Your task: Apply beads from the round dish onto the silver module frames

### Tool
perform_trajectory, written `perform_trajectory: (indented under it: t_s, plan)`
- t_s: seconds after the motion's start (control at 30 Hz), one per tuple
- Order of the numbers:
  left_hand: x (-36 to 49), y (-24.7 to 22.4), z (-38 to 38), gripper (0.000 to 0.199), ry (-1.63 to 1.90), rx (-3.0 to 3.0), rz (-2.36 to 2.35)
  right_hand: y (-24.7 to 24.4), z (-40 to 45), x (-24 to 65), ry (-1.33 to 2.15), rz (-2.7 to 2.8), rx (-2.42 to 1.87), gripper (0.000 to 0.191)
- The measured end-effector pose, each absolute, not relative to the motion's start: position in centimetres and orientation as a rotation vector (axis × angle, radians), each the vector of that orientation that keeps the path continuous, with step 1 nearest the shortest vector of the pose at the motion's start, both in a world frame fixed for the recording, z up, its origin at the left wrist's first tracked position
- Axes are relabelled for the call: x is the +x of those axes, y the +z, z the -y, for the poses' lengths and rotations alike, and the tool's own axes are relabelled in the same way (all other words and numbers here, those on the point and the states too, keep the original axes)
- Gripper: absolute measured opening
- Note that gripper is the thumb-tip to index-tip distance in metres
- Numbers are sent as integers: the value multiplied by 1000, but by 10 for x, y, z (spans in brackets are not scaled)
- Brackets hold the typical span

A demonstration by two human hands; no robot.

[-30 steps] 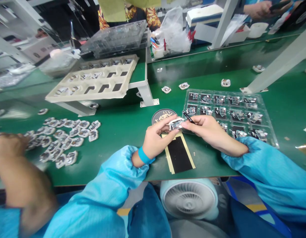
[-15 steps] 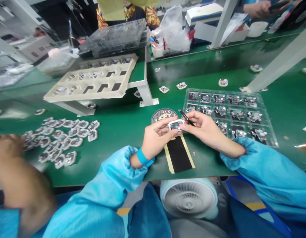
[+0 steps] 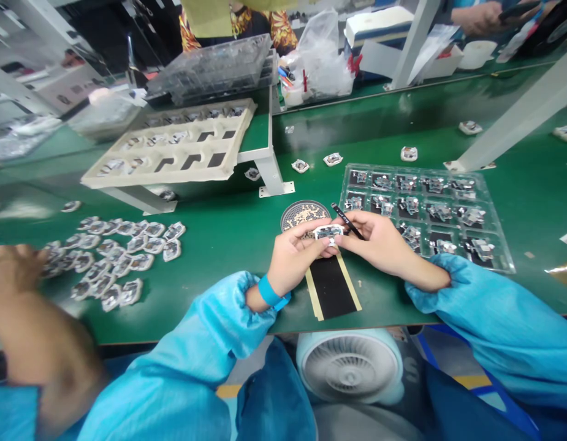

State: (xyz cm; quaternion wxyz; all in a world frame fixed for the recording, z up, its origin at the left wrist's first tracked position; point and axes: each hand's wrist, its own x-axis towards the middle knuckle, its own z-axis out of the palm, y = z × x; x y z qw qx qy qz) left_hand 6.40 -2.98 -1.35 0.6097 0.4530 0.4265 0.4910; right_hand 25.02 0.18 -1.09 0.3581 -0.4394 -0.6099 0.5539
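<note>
My left hand (image 3: 295, 254) pinches a small white-framed electronic part (image 3: 328, 233) between thumb and fingers. Dark and silvery components show inside the frame. My right hand (image 3: 372, 240) is closed around black tweezers (image 3: 344, 217) with pale lettering, which point up and to the left. Its thumb also presses on the right lower edge of the part. Just behind the hands sits a round grey dish (image 3: 295, 211) of tiny beige pieces, partly covered by my fingers. Below them lies a black pad (image 3: 333, 291) edged with yellow tape.
To the right lies a clear tray (image 3: 499, 236) of metal parts. Many white-framed parts (image 3: 122, 263) are grouped at left, beside a co-worker's hand (image 3: 14, 269). A cream tray (image 3: 159, 177) rests on a raised stand (image 3: 276, 177). More parts lie along the back strip.
Both hands have shifted slightly, with the white-framed part a little further right and tilted more level. Parts on the back strip have moved slightly left.
</note>
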Motion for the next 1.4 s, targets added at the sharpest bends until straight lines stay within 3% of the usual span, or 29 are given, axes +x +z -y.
perform_trajectory:
  t_s: [0.3, 0.7, 0.9, 1.07, 1.27, 1.4]
  plan:
    - [62, -19, 31, 37, 1106, 1279, -1084, -14, 0, 251, 1350, 1629, -1143, 30]
    - [63, -14, 20, 38, 1175, 1185, -1057, -15, 5, 241, 1398, 1450, -1116, 45]
    - [62, -17, 18, 38, 1169, 1179, -1086, -16, -4, 248, 1383, 1621, -1112, 42]
    - [60, -13, 23, 25, 1170, 1397, -1185, -10, -6, 256, 947, 1931, -1013, 42]
    - [61, -11, 26, 19, 1184, 1499, -1198, -6, -10, 262, 607, 2088, -751, 13]
    - [61, -16, 24, 17, 1205, 1539, -1192, -4, -18, 273, 613, 2133, -696, 9]
